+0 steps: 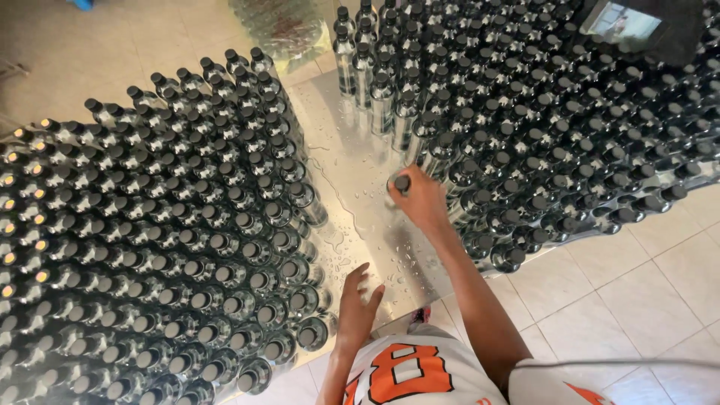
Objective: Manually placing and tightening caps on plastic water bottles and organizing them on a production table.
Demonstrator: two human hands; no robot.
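Observation:
My right hand [421, 201] grips a clear plastic bottle with a black cap [401, 184], standing on the wet metal table [360, 161] at the near edge of the right-hand block of bottles [540, 127]. My left hand [358, 300] rests open on the table's near edge, fingers spread, beside the left-hand block of bottles [165, 240]. Both blocks are dense rows of clear bottles with black caps. A few bottles at the far left have yellow-lit tops.
A strip of bare, water-spotted metal runs between the two bottle blocks. Beige floor tiles [630, 300] lie to the right and below. A shrink-wrapped pack of bottles [281, 26] sits at the top. A dark device with a screen [626, 22] is at the top right.

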